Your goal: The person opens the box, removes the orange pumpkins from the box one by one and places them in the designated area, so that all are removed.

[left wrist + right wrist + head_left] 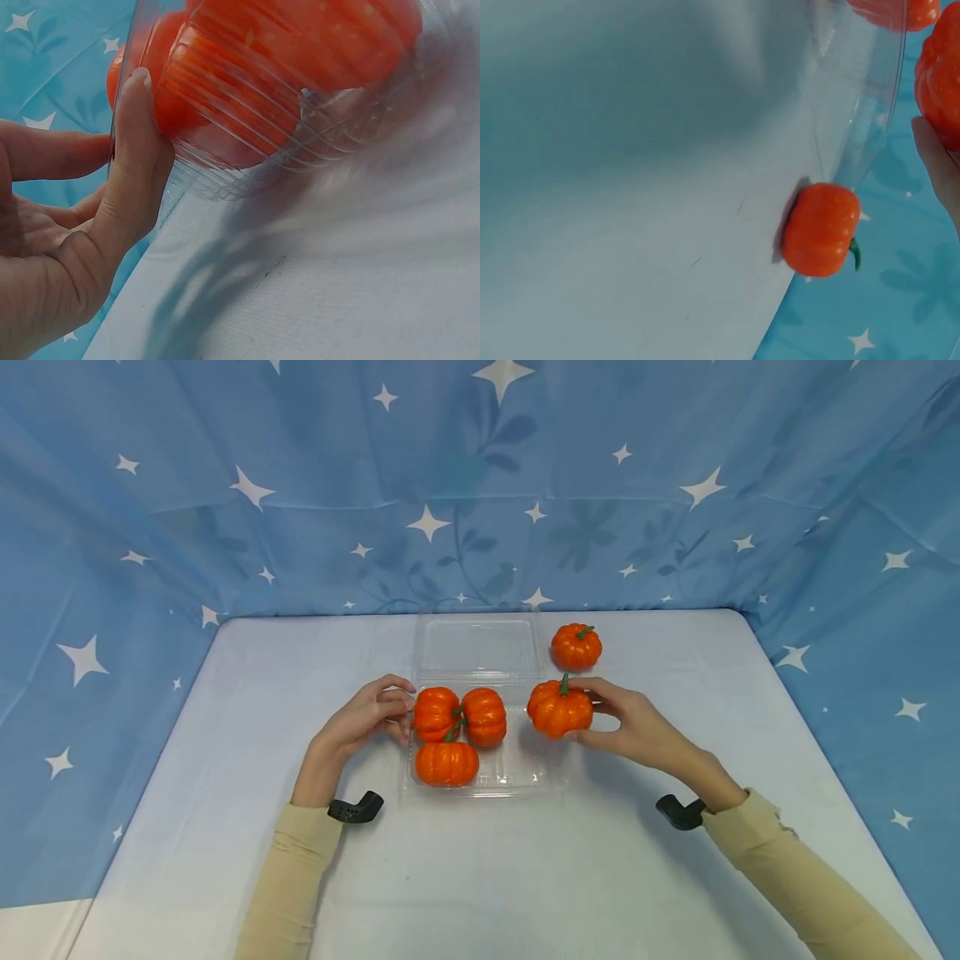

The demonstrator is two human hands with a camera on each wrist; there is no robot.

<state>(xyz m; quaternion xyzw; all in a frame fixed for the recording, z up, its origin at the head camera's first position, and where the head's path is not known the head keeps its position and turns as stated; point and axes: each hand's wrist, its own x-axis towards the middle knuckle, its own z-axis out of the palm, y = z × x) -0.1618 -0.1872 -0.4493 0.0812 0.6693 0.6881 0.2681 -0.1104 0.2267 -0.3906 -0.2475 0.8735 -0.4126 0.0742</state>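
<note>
A clear plastic clamshell box [520,768] lies with its lid [480,643] folded back. Three small orange pumpkins sit in its left part: a back-left pumpkin [435,714], one beside it [486,717] and a front pumpkin [447,765]. My left hand [371,717] pinches the box's left rim; the left wrist view shows the thumb [135,135] on one side of the wall and a finger on the other. Over the box's right part, my right hand [633,727] holds another pumpkin [558,710] between thumb and fingers, green stem up. The right wrist view catches only an edge of this pumpkin [941,79].
One more pumpkin [576,648] stands on the white tablecloth [480,877], to the right of the lid. A blue star-patterned curtain [480,552] rises along the table's back edge and sides. Dark bands with camera mounts sit at both wrists.
</note>
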